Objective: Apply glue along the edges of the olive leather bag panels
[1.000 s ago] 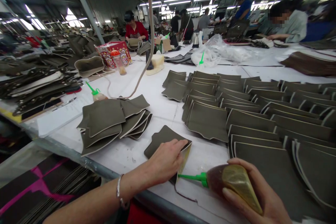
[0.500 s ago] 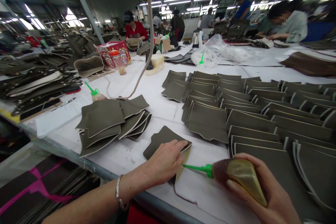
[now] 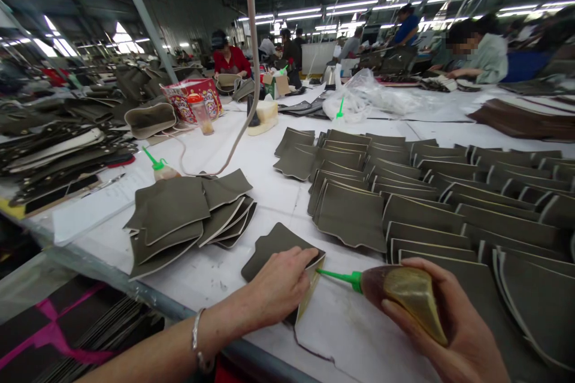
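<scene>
Head-worn view forward-down, hands (image 3: 285, 280) (image 3: 459, 330) near.

The olive panel (image 3: 272, 248) lies near the tabletop's (image 3: 281, 203) front edge; the amber bottle (image 3: 406, 293) tilts, nozzle (image 3: 339, 276) at the panel's yellowish border (image 3: 311, 292).

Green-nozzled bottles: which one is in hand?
The amber bottle in the right hand, its nozzle at the yellowish edge of the flat piece under the left hand. Other green nozzles show farther back, away from both hands.

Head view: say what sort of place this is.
Likely a factory workshop: overlapping rows of cut pieces, a squeeze bottle in the right hand, and several people at work beyond.
</scene>
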`<control>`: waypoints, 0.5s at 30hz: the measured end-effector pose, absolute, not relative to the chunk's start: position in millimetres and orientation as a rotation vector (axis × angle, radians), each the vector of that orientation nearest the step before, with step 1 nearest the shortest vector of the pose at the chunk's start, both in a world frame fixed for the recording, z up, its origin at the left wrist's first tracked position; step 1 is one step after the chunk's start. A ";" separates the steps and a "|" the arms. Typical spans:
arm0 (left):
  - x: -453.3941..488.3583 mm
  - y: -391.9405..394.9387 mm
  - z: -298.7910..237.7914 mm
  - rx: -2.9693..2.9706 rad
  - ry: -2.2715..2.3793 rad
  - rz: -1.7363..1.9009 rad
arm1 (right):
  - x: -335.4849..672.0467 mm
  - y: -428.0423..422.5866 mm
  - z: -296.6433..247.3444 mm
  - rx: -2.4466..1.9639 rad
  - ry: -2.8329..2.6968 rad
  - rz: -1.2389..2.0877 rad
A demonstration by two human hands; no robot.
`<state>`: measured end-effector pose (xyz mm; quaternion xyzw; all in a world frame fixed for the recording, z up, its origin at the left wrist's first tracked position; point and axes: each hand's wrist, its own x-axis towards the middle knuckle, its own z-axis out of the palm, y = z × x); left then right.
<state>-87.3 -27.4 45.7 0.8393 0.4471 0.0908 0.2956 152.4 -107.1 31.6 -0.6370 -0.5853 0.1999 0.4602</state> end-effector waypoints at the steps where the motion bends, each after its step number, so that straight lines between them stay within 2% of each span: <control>1: -87.3 -27.1 45.3 2.232 1.186 0.247 | 157.1 -103.2 30.6 -1.556 -1.481 0.438; 8: -85.6 -24.7 45.9 2.209 1.172 0.272 | 163.3 -97.2 24.7 -1.601 -1.464 0.347; 15: -85.6 -27.2 47.3 2.200 1.188 0.242 | 157.6 -102.6 26.6 -1.595 -1.423 0.530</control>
